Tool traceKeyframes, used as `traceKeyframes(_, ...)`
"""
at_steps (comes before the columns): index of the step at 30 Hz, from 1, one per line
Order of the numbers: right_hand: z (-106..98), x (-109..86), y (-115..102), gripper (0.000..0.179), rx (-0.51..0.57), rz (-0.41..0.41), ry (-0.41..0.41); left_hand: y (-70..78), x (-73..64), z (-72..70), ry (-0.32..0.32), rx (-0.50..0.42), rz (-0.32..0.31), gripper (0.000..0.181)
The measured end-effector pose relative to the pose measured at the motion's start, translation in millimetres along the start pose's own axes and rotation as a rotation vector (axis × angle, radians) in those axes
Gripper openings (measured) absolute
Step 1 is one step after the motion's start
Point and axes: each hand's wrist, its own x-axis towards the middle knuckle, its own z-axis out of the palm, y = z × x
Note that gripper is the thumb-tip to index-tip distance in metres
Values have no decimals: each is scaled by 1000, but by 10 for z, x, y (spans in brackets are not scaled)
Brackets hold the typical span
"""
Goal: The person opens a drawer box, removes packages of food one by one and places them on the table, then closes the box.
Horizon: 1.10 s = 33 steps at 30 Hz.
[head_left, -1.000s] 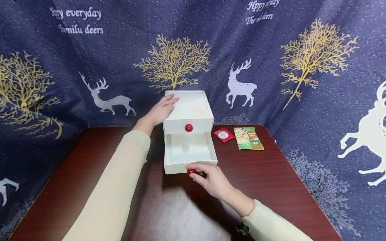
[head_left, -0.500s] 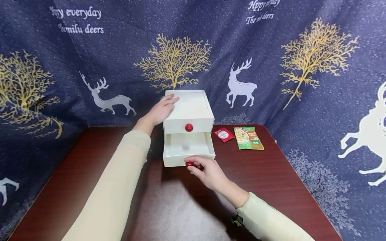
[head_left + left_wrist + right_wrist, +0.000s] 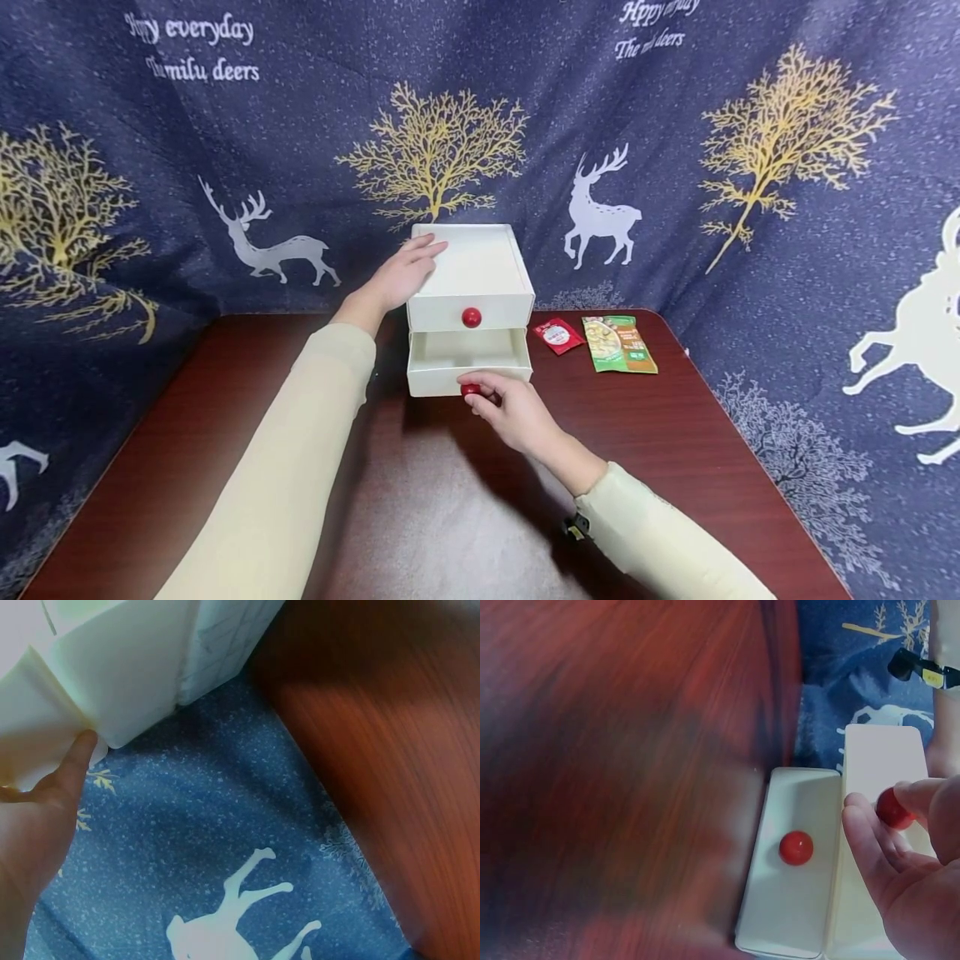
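Note:
A white two-drawer box (image 3: 472,267) stands at the table's back edge, each drawer front bearing a round red knob. My left hand (image 3: 401,275) rests on the box's top left edge, fingers extended over the lid; in the left wrist view its thumb (image 3: 79,761) lies along a white panel. With thumb and fingers my right hand (image 3: 517,412) pinches the red knob (image 3: 895,808) of the lower drawer (image 3: 435,382), which stands partly pulled out. No item shows in the visible part of its inside. The upper drawer (image 3: 435,312) is closed, its knob (image 3: 471,317) untouched.
Right of the box lie a small red packet (image 3: 558,336) and a larger green and orange food pouch (image 3: 619,344). A dark blue cloth (image 3: 480,50) with deer and trees hangs behind the red-brown wooden table (image 3: 675,467).
My right hand has moved away from me with the lower drawer's knob, and the drawer has slid further into the box. My left hand has stayed on the box top.

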Motion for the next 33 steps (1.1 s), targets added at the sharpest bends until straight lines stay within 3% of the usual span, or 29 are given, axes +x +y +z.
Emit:
traceKeyframes(24, 23, 387, 95, 29, -11, 103, 32, -20, 29, 8, -2, 17, 10, 58)
traceKeyframes(33, 15, 521, 138, 28, -64, 109, 51, -19, 34, 10, 2, 12, 6, 58)
